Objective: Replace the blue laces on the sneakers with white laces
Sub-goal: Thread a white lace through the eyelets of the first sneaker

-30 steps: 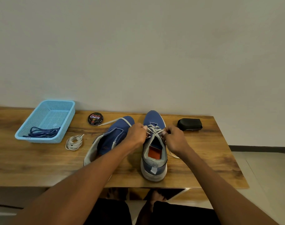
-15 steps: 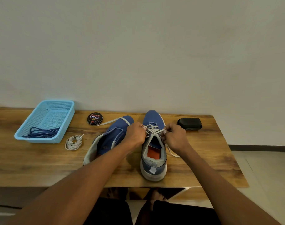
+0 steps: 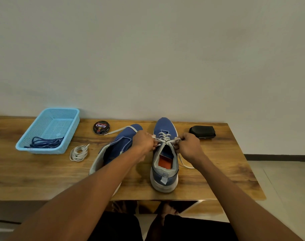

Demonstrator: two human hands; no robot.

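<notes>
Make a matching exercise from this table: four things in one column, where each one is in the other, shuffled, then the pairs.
Things:
1. blue laces
2. coiled white lace
3. polish tin
4. black case

Places:
A. right of the shoes
B. inside the blue basket
C. on the table just right of the basket
D. at the back, between the basket and the shoes

Pairs: 1-B, 2-C, 3-D, 4-A

Your wooden table [image 3: 217,174] carries, from your left: a light-blue basket [image 3: 26,145]; a coiled white lace [image 3: 78,153]; a round Cherry polish tin [image 3: 101,127]; two blue sneakers, left [image 3: 120,145] tilted, right [image 3: 164,173] upright; a black case [image 3: 202,132] at far right.
</notes>
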